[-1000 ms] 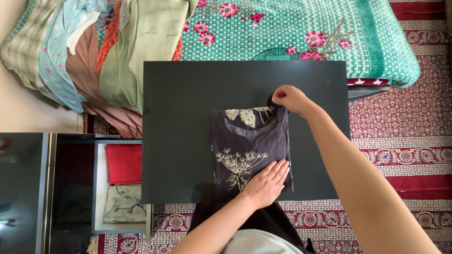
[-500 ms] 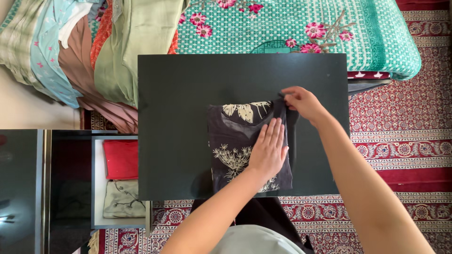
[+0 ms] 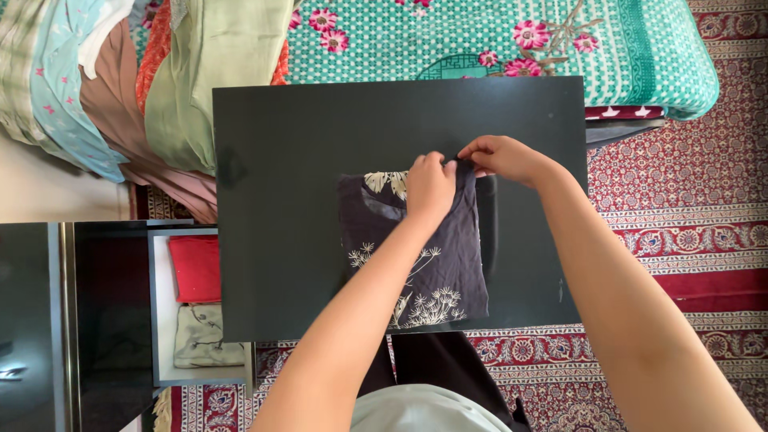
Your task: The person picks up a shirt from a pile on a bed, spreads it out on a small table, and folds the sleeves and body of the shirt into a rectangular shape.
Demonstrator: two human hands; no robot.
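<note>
Lying folded on the dark desk (image 3: 288,160), the dark garment (image 3: 448,256) with pale leaf and flower prints sat a little right of the middle, its lower edge close to the near edge of the board. The left hand (image 3: 430,186) pressed down on the top of the fold, fingers together and curled over the cloth near the collar. The right hand (image 3: 498,156) met it at the upper right corner — its fingers pinched shut on a bit of the dark fabric there, and the two hands were almost touching.

Beyond the desk lay a bed with a teal flowered blanket (image 3: 496,40), and at its left end a heap of clothes (image 3: 120,88) in green, orange, brown and pale blue. To the left of the desk an open drawer (image 3: 160,304) held a folded red garment (image 3: 194,268) and — just below it — a beige printed one (image 3: 206,336). A red patterned rug (image 3: 688,208) covered the floor on the right.
</note>
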